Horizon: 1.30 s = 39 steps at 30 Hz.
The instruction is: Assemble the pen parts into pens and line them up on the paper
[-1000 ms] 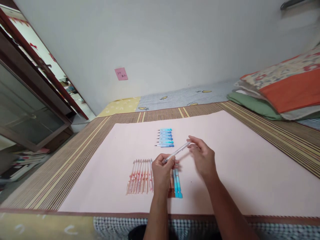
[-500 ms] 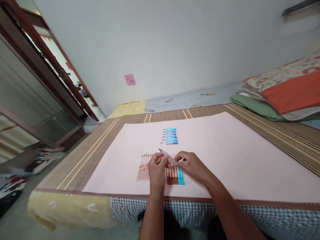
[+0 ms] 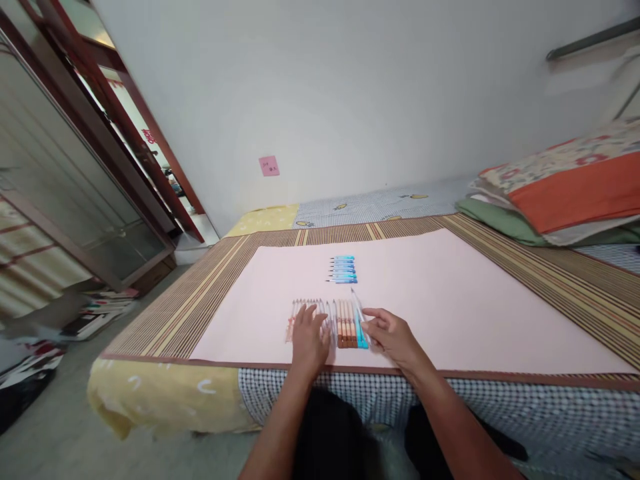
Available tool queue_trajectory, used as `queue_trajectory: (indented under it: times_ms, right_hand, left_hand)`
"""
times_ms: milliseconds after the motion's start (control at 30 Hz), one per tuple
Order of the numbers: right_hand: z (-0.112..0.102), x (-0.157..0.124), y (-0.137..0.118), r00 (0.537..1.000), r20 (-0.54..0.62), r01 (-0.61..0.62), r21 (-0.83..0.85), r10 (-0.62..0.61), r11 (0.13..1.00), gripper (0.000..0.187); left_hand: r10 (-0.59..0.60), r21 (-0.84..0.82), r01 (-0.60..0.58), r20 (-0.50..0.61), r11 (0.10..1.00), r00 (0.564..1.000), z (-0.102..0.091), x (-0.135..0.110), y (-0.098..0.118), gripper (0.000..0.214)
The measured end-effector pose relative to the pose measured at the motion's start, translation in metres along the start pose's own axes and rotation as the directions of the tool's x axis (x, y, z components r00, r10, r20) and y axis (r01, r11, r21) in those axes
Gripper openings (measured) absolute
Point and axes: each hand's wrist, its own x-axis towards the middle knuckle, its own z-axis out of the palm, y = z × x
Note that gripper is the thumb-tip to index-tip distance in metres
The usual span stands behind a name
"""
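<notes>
In my right hand (image 3: 387,333) a pale, slim pen (image 3: 356,300) is pinched, tip pointing away from me, over the right end of a row of pens. My left hand (image 3: 309,337) lies over the left part of that row, fingers spread and holding nothing; whether it touches them I cannot tell. Pink-patterned pens (image 3: 290,327) show at its left. To its right are peach pens with brown ends (image 3: 347,330) and bright blue ones (image 3: 362,339) partly under the held pen. Farther off, several blue pens (image 3: 343,269) lie sideways in a stack-like column.
All the pens lie on a large pale pink sheet (image 3: 475,313) spread over a striped mat (image 3: 165,320) on a bed. Folded bedding (image 3: 560,193) is piled at the right. A pink note (image 3: 269,166) sticks to the wall behind.
My left hand has let go of the pale pen and moved down over the left pens, fingers spreading. My right hand keeps the pen, now turned to point away from me. The view shifted slightly.
</notes>
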Motion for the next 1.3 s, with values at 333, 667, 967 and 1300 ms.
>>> queue_trajectory:
  times_ms: [333,667,967,1300]
  right_hand:
    - [0.005,-0.017,0.013,0.995,0.043,-0.09,0.077,0.087,0.993,0.049]
    - [0.034,0.004,0.028,0.998,0.066,0.021,-0.086,-0.016,0.996,0.042]
    - [0.033,0.026,0.033,0.998,0.035,0.055,-0.118,-0.052,0.991,0.046]
    - [0.032,0.02,0.034,0.999,0.037,0.001,-0.067,0.001,0.998,0.047]
  left_hand:
    - [-0.039,0.157,-0.003,0.264,0.988,0.964,0.007,0.006,-0.006,0.034]
    - [-0.028,0.206,-0.021,0.232,0.978,0.972,0.018,-0.003,-0.012,0.034]
    - [-0.007,0.215,-0.051,0.261,0.975,0.965,0.01,0.004,-0.004,0.028]
    - [0.091,0.138,-0.146,0.339,0.98,0.936,0.0,0.006,-0.007,0.042]
